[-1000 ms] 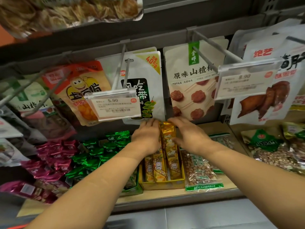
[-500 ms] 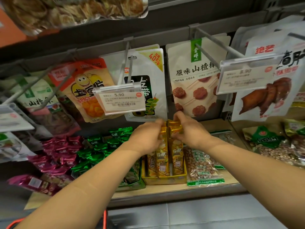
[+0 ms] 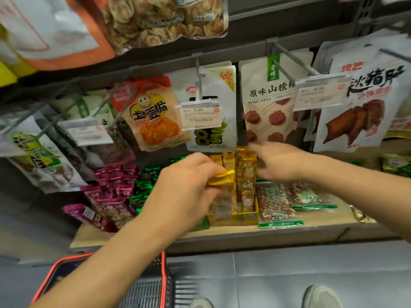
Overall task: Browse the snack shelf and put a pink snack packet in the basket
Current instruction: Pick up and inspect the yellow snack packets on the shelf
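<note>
Shelf (image 3: 222,232): left hand (image 3: 186,192) pinches yellow packet (image 3: 222,179) over box (image 3: 233,219); right hand (image 3: 281,163), fingers straight, touches box's upright packets (image 3: 247,174); pink packets (image 3: 115,185) left of box.

Both bare forearms reach forward, one from lower left, one from the right edge. The left hand (image 3: 189,187) is back-up, fingers curled, pinching top of a yellow packet (image 3: 222,177). The right hand (image 3: 278,162) is palm-down, fingers probably straight, pointing left; blurred.
</note>
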`<act>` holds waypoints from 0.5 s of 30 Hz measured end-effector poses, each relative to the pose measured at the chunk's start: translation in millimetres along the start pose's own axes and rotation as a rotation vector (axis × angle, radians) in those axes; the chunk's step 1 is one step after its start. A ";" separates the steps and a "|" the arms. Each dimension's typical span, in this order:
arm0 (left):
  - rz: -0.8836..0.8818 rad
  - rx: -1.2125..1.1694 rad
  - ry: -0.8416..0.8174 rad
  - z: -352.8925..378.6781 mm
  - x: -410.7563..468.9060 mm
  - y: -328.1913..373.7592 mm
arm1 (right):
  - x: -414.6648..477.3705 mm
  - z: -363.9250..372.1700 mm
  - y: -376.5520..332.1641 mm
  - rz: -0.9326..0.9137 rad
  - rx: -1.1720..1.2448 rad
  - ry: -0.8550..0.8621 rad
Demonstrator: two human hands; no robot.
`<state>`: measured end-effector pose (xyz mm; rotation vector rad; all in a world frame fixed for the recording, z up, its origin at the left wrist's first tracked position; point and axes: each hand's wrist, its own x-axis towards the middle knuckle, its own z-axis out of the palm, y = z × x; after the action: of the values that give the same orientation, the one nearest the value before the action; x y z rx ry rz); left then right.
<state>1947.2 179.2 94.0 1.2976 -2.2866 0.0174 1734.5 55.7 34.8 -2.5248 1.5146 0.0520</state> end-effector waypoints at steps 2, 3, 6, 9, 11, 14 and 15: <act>-0.146 -0.141 0.076 -15.1 -8.2 6.3 | -27.1 -24.4 -17.4 -0.107 0.197 -0.183; -0.218 -0.225 0.110 -20.9 -10.9 8.7 | -42.7 -36.1 -28.2 -0.120 0.385 -0.258; -0.408 -0.561 0.235 -32.2 -17.0 15.1 | -85.6 -57.4 -59.1 -0.049 0.919 -0.344; -0.559 -0.977 0.333 -35.3 -24.1 22.3 | -117.6 -58.3 -85.0 -0.037 1.079 -0.260; -0.595 -1.165 0.364 -34.7 -27.4 26.9 | -132.1 -53.4 -99.7 -0.113 1.071 -0.181; -0.629 -1.492 0.365 -38.2 -29.3 30.8 | -142.8 -43.4 -121.4 -0.135 1.177 -0.109; -0.642 -1.566 0.356 -39.9 -30.3 30.5 | -144.7 -41.1 -128.4 -0.130 1.257 -0.100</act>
<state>1952.0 230.1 122.8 0.8521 -0.8614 -1.3124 1775.4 232.5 113.2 -1.5269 0.8478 -0.5838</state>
